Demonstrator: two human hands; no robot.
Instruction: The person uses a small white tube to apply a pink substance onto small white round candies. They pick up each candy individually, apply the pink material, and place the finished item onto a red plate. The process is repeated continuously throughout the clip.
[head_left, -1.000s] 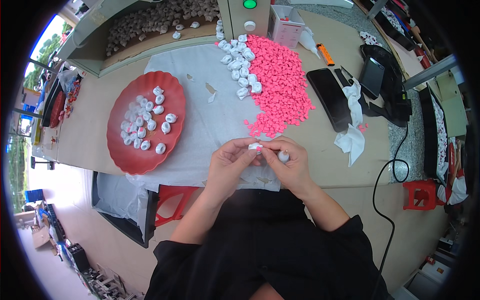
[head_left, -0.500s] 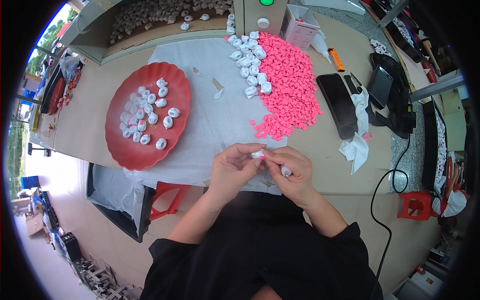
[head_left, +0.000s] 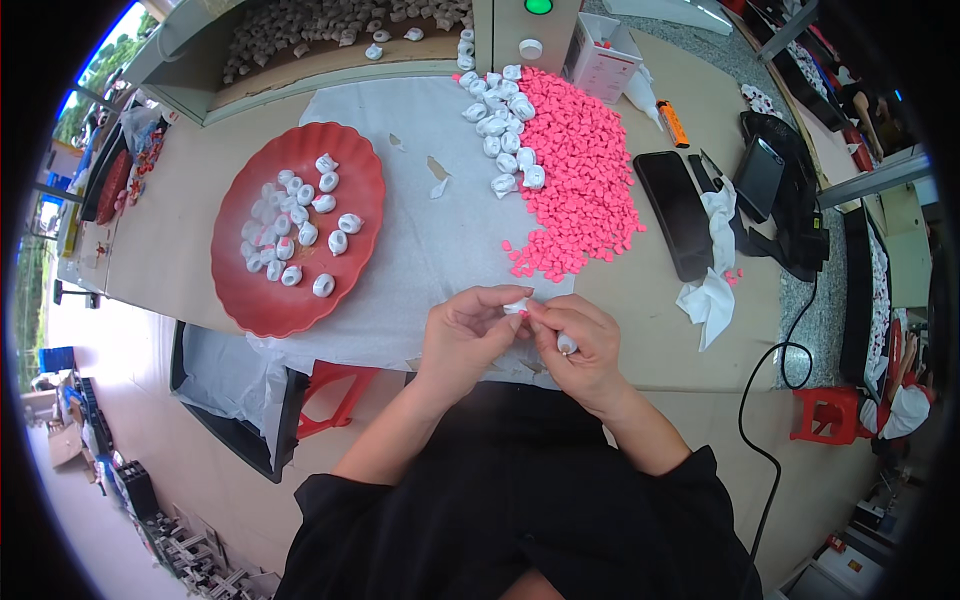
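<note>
My left hand (head_left: 462,338) pinches a small white ring-like piece (head_left: 516,307) between thumb and fingers, just beyond the table's near edge. A pink bit shows on the piece's near side. At that same spot, the thumb and forefinger of my right hand (head_left: 588,350) are pressed together against it. Tucked into the curled fingers of the right hand is a small white bottle (head_left: 567,343) with a thin metal tip, mostly hidden. Ahead lies a wide heap of small pink pieces (head_left: 580,170), with several white pieces (head_left: 492,125) along its left side.
To the left, a red scalloped plate (head_left: 240,300) carries more white pieces. White paper (head_left: 400,260) covers the table's middle. On the right lie a black phone (head_left: 672,215), crumpled tissue (head_left: 712,300), an orange lighter (head_left: 673,124) and a white box (head_left: 602,65). A black tray (head_left: 285,430) sits below left.
Both hands keep almost the same place and grip. The white bottle in my right hand has turned slightly, its tip shifting a little toward the left.
</note>
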